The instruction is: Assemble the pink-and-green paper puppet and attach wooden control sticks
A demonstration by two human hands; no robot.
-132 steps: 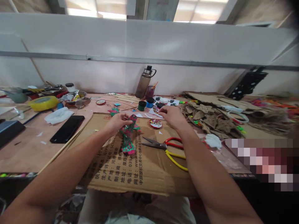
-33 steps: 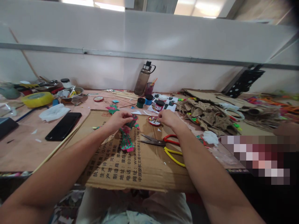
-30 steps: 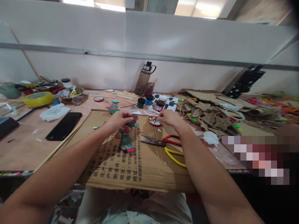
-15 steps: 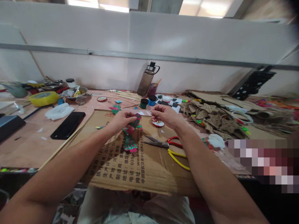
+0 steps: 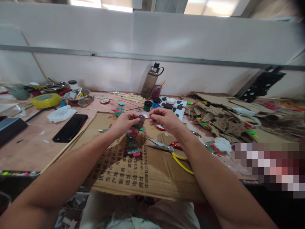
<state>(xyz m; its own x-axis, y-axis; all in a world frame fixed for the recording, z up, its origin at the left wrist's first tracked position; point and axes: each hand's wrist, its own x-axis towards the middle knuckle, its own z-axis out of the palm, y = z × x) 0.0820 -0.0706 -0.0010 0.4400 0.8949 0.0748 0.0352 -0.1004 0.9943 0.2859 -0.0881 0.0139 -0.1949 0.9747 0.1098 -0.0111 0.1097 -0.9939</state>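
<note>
Head camera: left hand (image 5: 125, 123) pinches a green-and-pink piece (image 5: 138, 125); right hand (image 5: 166, 120) half curls beside it, grip unclear.

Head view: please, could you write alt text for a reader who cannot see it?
A person's left hand holds a green-and-pink craft piece, with the right hand close beside it. Scissors lie on the printed cardboard below; a phone lies farther left.

a hand could pass over the near part of the flat brown cardboard sheet (image 5: 162, 178), between the left forearm (image 5: 73, 156) and right forearm (image 5: 212, 168). steel scissors with red and yellow handles (image 5: 169, 148) bar its right side; farther back, a dark green jar (image 5: 147, 106) and tall grey-brown bottle (image 5: 149, 84) block passage.
</note>
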